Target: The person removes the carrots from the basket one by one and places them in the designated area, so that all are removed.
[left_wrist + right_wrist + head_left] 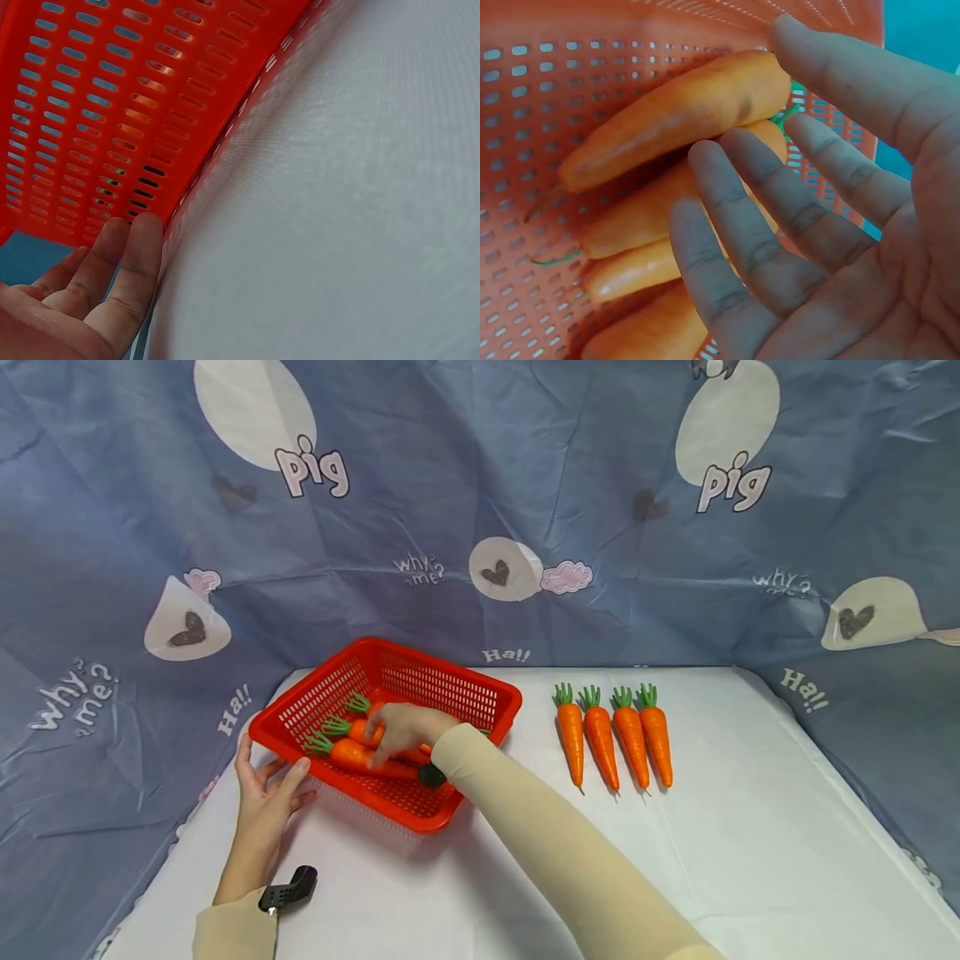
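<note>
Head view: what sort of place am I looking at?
Probably a staged tabletop set-up for recording, judging by the printed blue-grey backdrop behind a white-covered table, with four carrots lined up beside a red slotted plastic basket.

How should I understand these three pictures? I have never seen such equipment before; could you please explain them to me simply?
No machine works here: you see a person's bare left hand and right hand. The wide picture comes from a camera worn on the person's head, looking forward and down. The other two come from cameras worn on the left and right wrists, so each shows one hand closely.

On the white surface is a red basket with carrots inside; four more carrots lie in a row to its right. The left hand touches the basket at its left corner. The right hand reaches into the basket, over the carrots; I cannot see it gripping any.
</note>
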Demonstrator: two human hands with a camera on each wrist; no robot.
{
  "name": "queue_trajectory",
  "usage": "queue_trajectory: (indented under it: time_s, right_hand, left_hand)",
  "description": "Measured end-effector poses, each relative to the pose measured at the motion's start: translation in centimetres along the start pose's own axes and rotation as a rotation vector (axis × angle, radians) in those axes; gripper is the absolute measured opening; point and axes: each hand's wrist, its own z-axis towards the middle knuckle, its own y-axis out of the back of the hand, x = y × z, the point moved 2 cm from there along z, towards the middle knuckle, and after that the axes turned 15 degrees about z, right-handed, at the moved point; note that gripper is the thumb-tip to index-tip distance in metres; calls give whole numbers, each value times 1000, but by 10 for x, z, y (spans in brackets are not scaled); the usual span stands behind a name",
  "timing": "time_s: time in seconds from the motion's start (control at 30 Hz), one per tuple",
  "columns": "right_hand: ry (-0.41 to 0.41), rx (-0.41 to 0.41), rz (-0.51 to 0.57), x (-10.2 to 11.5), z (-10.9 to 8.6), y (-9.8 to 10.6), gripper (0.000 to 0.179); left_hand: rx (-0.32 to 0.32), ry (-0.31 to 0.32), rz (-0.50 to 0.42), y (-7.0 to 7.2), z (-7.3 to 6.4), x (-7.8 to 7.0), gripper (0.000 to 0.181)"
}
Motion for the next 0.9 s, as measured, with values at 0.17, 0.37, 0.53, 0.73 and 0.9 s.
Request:
queue_trajectory:
  time_s: [0.17,0.37,0.53,0.73,0.9]
  right_hand:
    - [-6,-5,-41,0,1,-6,48]
    - [-27,-37,-103,0,5,-12,48]
    - [-68,-52,-138,-2,8,-19,52]
    - [-112,-52,-134,-7,10,-26,52]
    - [-128,-65,-153,-8,10,-31,47]
  left_hand:
    - [-4,5,5,0,0,0,103]
    - [-3,8,-7,0,-1,-1,103]
    - [-6,8,-1,0,-1,-1,102]
    - [-2,12,-4,0,0,-1,103]
    - [-8,24,-6,-1,1,0,103]
